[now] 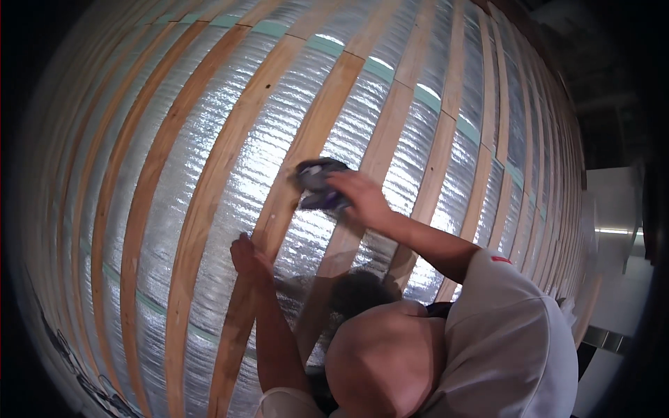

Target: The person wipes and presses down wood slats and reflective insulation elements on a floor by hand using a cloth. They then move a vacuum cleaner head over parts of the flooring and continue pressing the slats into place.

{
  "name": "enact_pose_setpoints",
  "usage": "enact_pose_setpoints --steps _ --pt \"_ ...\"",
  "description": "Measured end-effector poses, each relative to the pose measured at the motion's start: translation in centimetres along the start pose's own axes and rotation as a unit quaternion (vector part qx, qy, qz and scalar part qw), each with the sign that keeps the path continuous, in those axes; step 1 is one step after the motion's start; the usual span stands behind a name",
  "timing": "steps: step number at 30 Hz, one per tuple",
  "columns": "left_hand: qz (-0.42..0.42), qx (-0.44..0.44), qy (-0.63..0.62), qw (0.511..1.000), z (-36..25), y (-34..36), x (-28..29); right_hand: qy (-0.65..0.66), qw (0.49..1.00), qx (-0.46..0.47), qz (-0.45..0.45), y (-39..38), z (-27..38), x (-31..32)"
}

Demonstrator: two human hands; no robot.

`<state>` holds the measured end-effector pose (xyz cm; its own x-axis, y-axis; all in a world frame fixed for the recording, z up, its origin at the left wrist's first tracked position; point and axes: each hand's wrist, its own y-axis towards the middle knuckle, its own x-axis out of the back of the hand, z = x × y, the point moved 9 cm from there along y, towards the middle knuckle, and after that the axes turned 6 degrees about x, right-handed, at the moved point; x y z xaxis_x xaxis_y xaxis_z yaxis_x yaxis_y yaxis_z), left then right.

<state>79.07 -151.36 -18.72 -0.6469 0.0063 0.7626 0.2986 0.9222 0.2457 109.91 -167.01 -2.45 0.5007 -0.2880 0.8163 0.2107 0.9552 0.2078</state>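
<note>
Long pale wooden battens run in slanting rows over a shiny silver foil sheet (279, 139). My right hand (362, 198) is closed round a dark, handheld tool (319, 182) with grey and purplish parts. It is held at one wooden batten (310, 146) near the middle, but motion blurs it and its exact kind is unclear. Lower down on the same batten, my left hand (252, 261) rests against the wood with its fingers curled together. Whatever is between those fingers, if anything, is hidden. My arms and a pale short sleeve (519, 327) show below.
A light green tape strip (324, 45) crosses the foil behind the battens. More battens (202, 202) stand on both sides at regular gaps. Dark cables (77, 362) lie along the lower left edge. White panels (613, 202) are at the far right.
</note>
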Motion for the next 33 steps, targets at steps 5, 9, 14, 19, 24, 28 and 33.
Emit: enact_pose_setpoints --steps 5,9,14,19,24,28,33 --pt "0.155 0.105 0.071 0.98 -5.7 0.9 0.6 -0.117 0.992 -0.043 0.025 -6.4 -9.5 2.3" --pt "0.201 0.062 0.122 0.97 -4.0 0.7 -0.5 -0.112 0.991 -0.06 -0.034 -4.0 -16.7 3.4" --pt "0.178 0.068 0.118 0.974 -4.9 0.5 2.0 -0.148 0.98 -0.037 -0.129 1.9 -27.6 7.9" --pt "0.241 0.086 0.117 0.96 -7.4 1.2 -0.4 -0.217 0.964 -0.113 -0.104 5.1 -39.6 14.4" --pt "0.268 0.107 0.158 0.944 -6.2 1.0 -0.4 -0.133 0.984 -0.051 -0.105 2.0 -31.0 9.4" --pt "0.188 0.065 0.125 0.972 -7.3 1.0 1.9 -0.084 0.993 0.021 -0.078 -5.1 -10.0 0.2" --pt "0.178 0.053 0.16 0.97 -5.9 0.1 0.5 0.061 0.961 0.061 0.262 -13.9 4.7 -11.4"
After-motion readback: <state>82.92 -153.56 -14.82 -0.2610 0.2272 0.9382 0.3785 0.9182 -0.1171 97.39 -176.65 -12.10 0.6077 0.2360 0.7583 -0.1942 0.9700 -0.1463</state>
